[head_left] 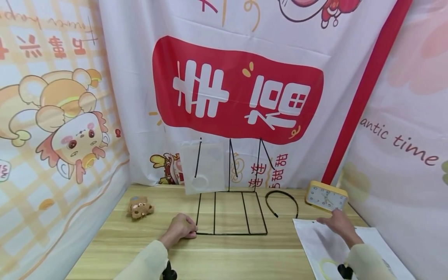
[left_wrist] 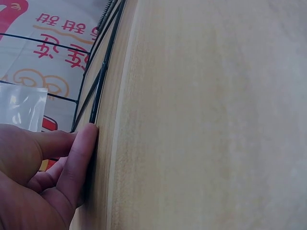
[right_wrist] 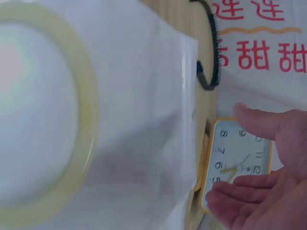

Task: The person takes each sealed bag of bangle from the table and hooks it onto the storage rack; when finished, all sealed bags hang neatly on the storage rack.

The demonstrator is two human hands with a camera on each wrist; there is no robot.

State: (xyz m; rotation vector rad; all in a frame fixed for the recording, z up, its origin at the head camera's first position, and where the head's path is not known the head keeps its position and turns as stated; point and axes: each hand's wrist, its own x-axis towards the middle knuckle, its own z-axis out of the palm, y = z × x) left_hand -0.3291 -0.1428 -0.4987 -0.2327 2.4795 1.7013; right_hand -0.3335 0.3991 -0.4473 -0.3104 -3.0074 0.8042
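Note:
A black wire rack [head_left: 231, 233] with a flat base and upright hooks stands mid-table. A translucent plastic bag [head_left: 204, 167] hangs at its left hook. My left hand [head_left: 181, 227] pinches the front left corner of the base; in the left wrist view the thumb and fingers [left_wrist: 79, 158] close around the dark wire. On the right, my right hand [head_left: 338, 224] hovers over a white plastic bag [head_left: 315, 241] with its fingers extended toward a yellow-framed clock [head_left: 327, 196]. In the right wrist view its thumb and fingers are spread before the clock face [right_wrist: 235, 158], holding nothing.
A black headband [head_left: 281, 192] lies between the rack and the clock. To the left sits a small brown plush bear [head_left: 140, 208]. A pale yellow ring [right_wrist: 88, 110] shows on the white bag. Printed cloths [head_left: 238, 23] hang around the wooden table [head_left: 231, 256].

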